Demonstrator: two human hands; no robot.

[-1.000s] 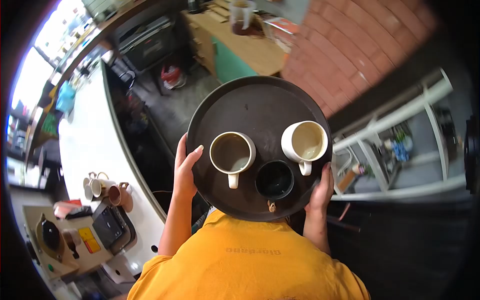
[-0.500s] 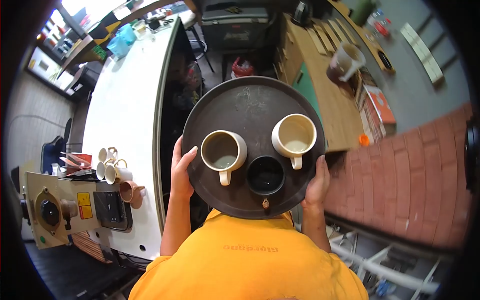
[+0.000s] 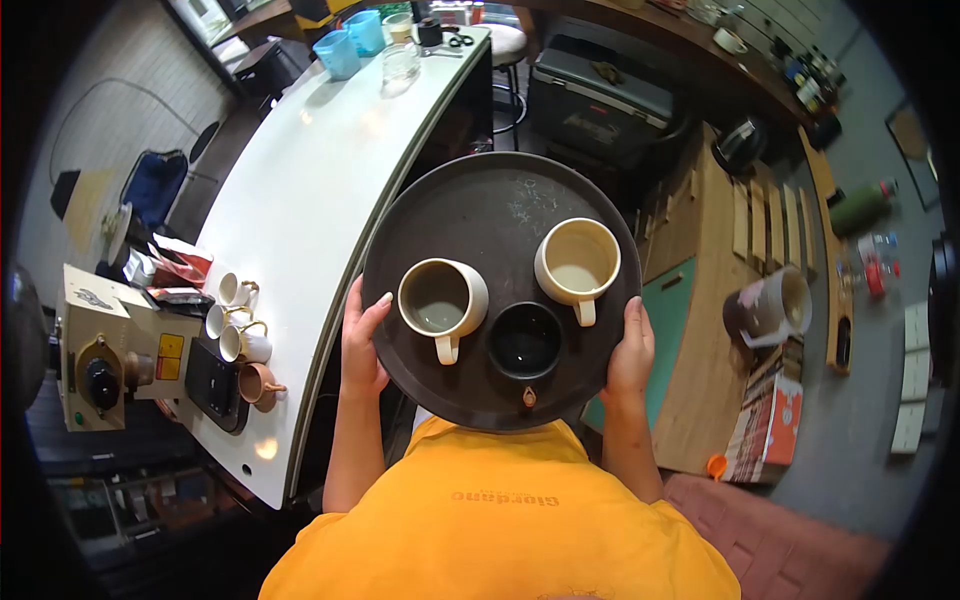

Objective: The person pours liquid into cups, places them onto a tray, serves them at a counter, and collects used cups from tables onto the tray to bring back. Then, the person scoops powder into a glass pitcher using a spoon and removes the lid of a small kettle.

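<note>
I hold a round dark serving tray (image 3: 460,210) level before my chest, one hand at each side. My left hand (image 3: 365,335) grips its left rim, thumb over the edge. Round the right rim is my right hand (image 3: 630,350), its fingers partly hidden beneath. Three cups stand upright on the tray: a cream mug (image 3: 470,305) at left, another cream mug (image 3: 578,235) at right, and a small black cup (image 3: 525,372) between them, nearer my body. Both cream mugs have their handles toward me, and some liquid seems to be inside them.
Left is a white counter (image 3: 300,180) with several mugs (image 3: 245,343), a beige machine (image 3: 110,350) and blue cups (image 3: 338,55). On the right, a wooden counter (image 3: 690,400) bears a pitcher (image 3: 765,305) and a kettle (image 3: 740,145). A large cooler box (image 3: 600,95) stands ahead.
My view and body have turned left, so the counters and cooler box appear shifted to the right. The tray and its cups stay in my hands, in nearly the same arrangement.
</note>
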